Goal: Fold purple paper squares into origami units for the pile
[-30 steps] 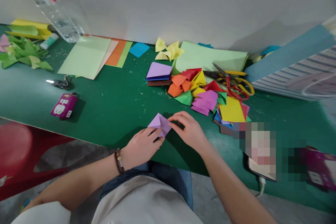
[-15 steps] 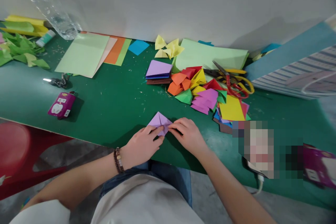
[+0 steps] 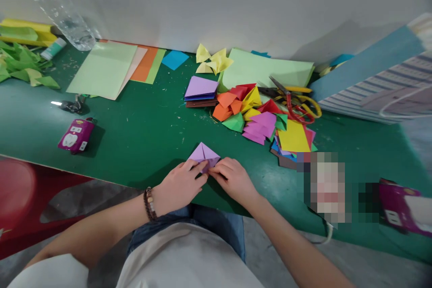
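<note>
Your left hand, fingers unclenched, presses the folded lilac paper diamond, seemingly steadying it while your right hand pinches its lower edge.

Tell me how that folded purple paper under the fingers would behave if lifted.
The folded purple paper would probably be very light, being small and thin. Its folded layers may make it stiffer than a single sheet. Its flaps, meeting at a visible seam, might spring open slightly without the left hand resting on it.
</note>
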Tool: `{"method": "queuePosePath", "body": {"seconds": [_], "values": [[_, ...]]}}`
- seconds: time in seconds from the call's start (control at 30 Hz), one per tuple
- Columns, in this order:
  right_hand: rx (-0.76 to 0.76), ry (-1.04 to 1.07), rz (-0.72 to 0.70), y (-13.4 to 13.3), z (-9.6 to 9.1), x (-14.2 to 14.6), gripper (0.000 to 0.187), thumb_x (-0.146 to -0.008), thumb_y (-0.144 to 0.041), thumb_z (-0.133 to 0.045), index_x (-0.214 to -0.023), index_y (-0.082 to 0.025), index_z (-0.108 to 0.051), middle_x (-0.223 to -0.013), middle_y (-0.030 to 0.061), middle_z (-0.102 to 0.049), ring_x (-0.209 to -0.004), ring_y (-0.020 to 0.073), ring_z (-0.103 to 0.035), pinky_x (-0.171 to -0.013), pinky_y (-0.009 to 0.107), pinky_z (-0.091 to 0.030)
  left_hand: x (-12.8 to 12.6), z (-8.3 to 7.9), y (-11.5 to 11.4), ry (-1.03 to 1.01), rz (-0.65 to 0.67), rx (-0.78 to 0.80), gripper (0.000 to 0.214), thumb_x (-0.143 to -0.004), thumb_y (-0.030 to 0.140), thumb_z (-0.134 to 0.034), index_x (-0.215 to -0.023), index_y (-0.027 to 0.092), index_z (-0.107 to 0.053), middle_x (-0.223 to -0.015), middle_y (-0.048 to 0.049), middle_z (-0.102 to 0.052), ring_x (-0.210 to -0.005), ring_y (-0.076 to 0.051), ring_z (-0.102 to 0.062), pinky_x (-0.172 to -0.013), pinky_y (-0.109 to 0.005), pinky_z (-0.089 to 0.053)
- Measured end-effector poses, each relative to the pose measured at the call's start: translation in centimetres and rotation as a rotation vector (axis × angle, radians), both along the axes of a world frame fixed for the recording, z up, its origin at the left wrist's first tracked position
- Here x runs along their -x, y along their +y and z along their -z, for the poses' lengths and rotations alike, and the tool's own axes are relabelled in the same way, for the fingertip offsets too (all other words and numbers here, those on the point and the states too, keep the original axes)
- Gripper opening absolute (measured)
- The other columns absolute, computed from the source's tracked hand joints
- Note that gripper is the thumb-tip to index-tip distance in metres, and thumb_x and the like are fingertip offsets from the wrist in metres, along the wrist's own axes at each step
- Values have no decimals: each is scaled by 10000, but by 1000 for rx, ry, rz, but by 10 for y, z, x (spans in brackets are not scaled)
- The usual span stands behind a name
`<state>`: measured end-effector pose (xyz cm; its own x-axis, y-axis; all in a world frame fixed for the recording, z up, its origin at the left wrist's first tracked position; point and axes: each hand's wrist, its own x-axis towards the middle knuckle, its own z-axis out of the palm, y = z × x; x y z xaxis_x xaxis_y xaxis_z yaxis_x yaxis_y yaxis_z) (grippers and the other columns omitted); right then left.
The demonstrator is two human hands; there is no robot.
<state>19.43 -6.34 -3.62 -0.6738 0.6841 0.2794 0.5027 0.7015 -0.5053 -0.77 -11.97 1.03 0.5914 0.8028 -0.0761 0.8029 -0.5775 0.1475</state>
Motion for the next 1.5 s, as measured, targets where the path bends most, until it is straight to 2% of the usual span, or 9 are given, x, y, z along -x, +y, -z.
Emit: {"method": "queuePosePath", "body": {"seconds": [0.17,0.3,0.53,0.8,1.1,1.17,1.3,1.4,1.5], "values": [[5,97,219,20,-10,-13,132,-921,-256,-540,-854,-216,-647,-805,44,-663,-790,186,-600,-738,337,-453,1,-4,0,17,26,-7,391,-890,374,-585,-1235,199,-531,-1450,-80,-444,-1244,-238,-444,-961,-351,-400],[-40,59,173,31,-8,-15,159,-924,-247,-525,-831,-205,-647,-774,52,-653,-769,191,-594,-717,331,-468,0,-3,-2,20,1,-5,425,-875,380,-604,-1249,198,-512,-1467,-75,-426,-1242,-236,-439,-958,-351,-397],[-152,-55,102,27,0,-10,234,-940,-232,-486,-771,-196,-644,-733,61,-633,-741,189,-572,-690,323,-453,0,0,-3,-1,-25,20,566,-878,370,-595,-1361,146,-403,-1430,-96,-471,-1238,-236,-432,-963,-340,-396],[-129,-80,-38,7,1,1,225,-950,-200,-455,-820,-209,-639,-755,51,-646,-740,183,-559,-699,321,-439,-1,1,-3,-46,-50,37,538,-868,352,-605,-1322,124,-426,-1401,-103,-496,-1232,-244,-438,-976,-349,-400],[-130,-86,-119,-17,0,9,273,-954,-235,-475,-737,-206,-639,-683,32,-638,-679,165,-561,-630,315,-398,2,-1,-2,-91,-58,53,476,-866,314,-600,-1277,126,-453,-1409,-99,-495,-1224,-248,-449,-963,-348,-415],[-58,1,-89,-14,-4,5,240,-948,-265,-500,-768,-215,-651,-710,28,-659,-691,158,-581,-641,309,-421,2,-1,-3,-87,-57,48,481,-869,320,-597,-1287,137,-444,-1409,-101,-493,-1228,-242,-448,-968,-346,-410],[-6,106,160,7,-9,-4,185,-937,-258,-513,-830,-218,-659,-758,44,-666,-749,172,-597,-700,315,-464,2,0,-4,-54,-42,26,580,-864,358,-611,-1344,123,-386,-1390,-126,-501,-1249,-239,-435,-994,-341,-387],[-82,1,158,20,-6,-4,234,-946,-263,-487,-788,-205,-650,-729,56,-642,-736,186,-584,-683,323,-451,2,1,-4,-42,-42,21,609,-861,362,-613,-1363,121,-365,-1399,-125,-491,-1250,-234,-434,-987,-334,-388],[-139,-77,102,14,0,2,259,-954,-239,-465,-767,-201,-640,-726,60,-639,-730,185,-571,-681,321,-438,3,1,-3,-59,-53,29,573,-853,352,-623,-1333,132,-401,-1379,-109,-512,-1235,-231,-441,-981,-336,-396]]}}
